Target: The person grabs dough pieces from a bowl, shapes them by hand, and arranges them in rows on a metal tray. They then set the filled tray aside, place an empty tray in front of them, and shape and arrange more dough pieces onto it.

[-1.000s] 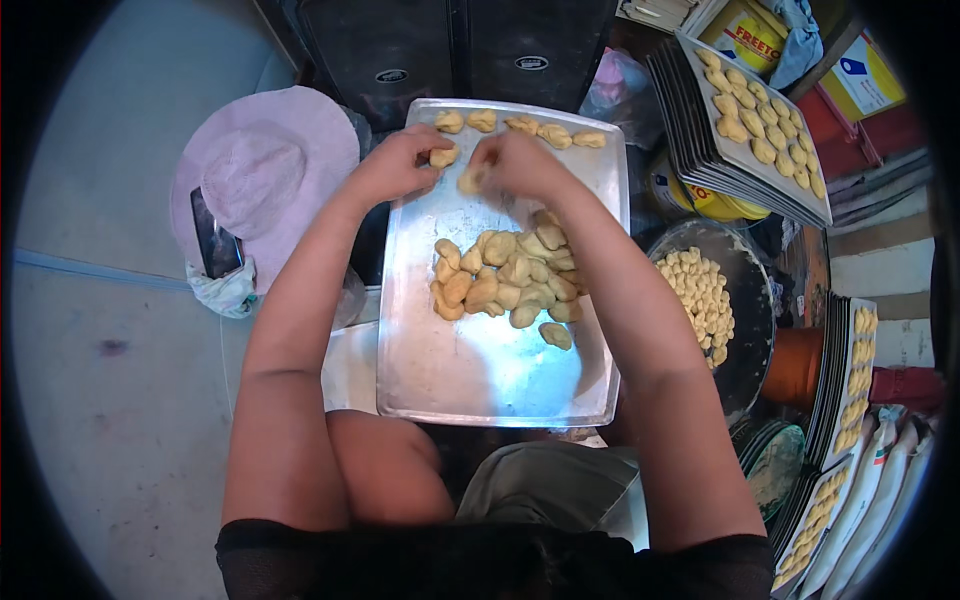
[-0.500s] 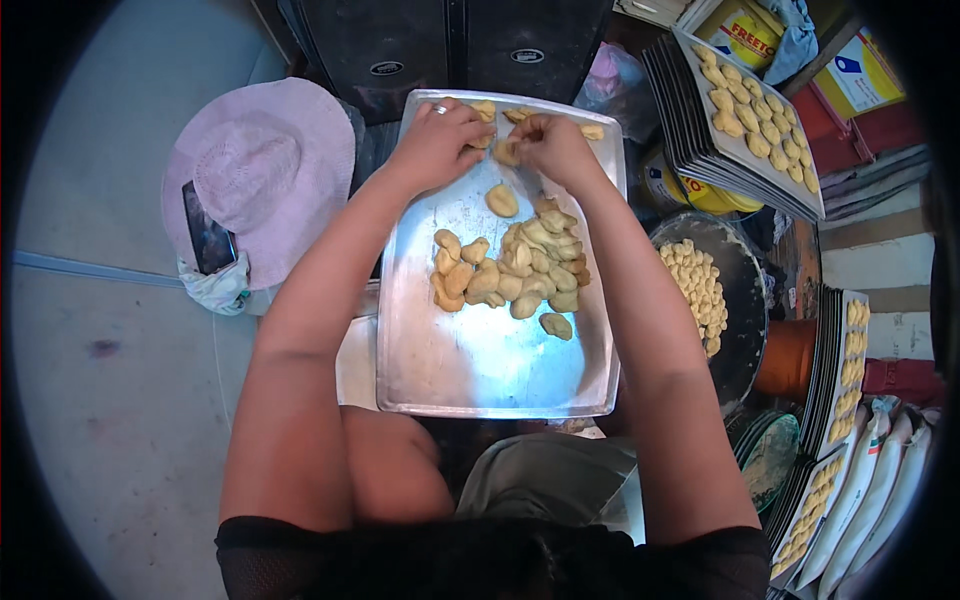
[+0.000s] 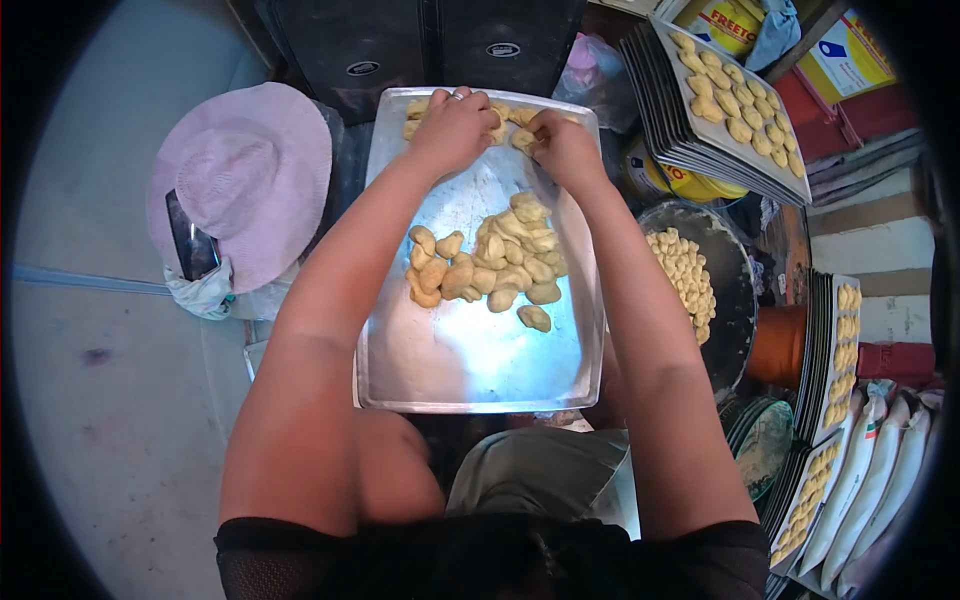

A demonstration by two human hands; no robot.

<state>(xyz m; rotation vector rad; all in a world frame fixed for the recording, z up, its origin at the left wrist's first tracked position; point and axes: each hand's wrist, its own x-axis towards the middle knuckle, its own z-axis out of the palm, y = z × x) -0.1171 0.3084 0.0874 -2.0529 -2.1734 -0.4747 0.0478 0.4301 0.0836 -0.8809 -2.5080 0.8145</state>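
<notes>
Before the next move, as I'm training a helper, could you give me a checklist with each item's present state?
1. Right hand touching a dough piece: ok.
2. Left hand gripping dough: cannot tell, its own bulk hides this.
3. Dough pile inside the metal tray: ok.
4. Pile's pieces lying apart: not ok, many overlap.
5. Phone off the tray: ok, on the hat.

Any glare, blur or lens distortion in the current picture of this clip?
Head view: bluish-white glare across the lower middle of the metal tray; head view: left hand and right hand show little blur; head view: black fisheye border rounds off the corners.
</notes>
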